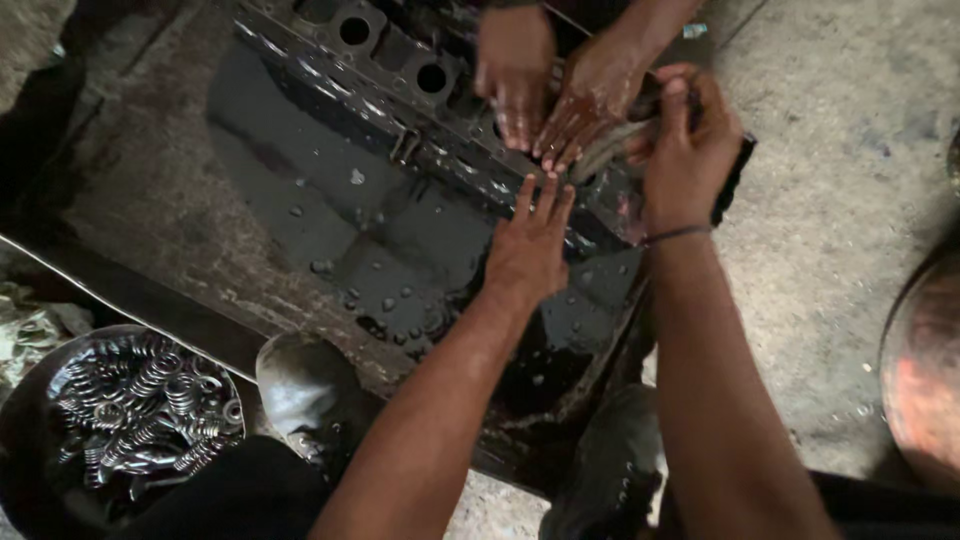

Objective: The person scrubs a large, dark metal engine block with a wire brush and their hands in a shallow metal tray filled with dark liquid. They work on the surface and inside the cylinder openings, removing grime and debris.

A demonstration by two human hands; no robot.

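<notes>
Pressing left hand (528,250) flat on one oily engine block (400,150), right hand (685,150) fingers gripping a ring (600,150), two co-worker hands (515,70).

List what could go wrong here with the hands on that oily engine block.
The left hand lies flat on the block, which is wet with dark oil, so it could slip. The right hand works right beside another person's hands; fingers might get pinched. The oil pool reaches toward the shoes, so footing may slide.
</notes>
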